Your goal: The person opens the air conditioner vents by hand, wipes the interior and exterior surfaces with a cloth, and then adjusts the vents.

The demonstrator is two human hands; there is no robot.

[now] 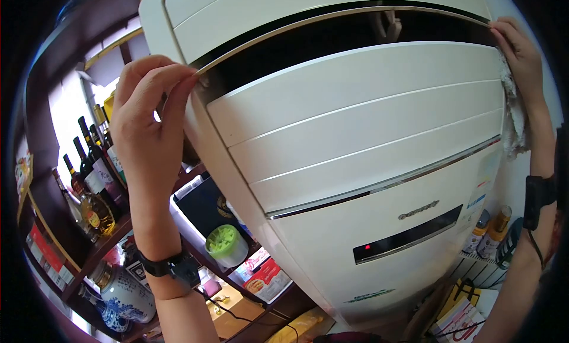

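A tall white floor-standing air conditioner (355,112) fills the middle of the view, with a dark glossy strip (332,38) edged in gold across its upper part. My left hand (151,100) pinches the left end of that strip's edge between thumb and fingers. At the right end, my right hand (517,53) has its fingertips closed on the same edge. A grey-white cloth (514,115) hangs beneath my right hand, against the unit's right side; how it is held is hidden. Lower down, a display panel (409,233) shows a small red light.
Dark wooden shelves (98,251) on the left hold several bottles (95,165) and a blue-and-white jar (127,295). A white-green container (227,246) stands left of the unit. More bottles (493,233) and bags (459,310) are at the lower right.
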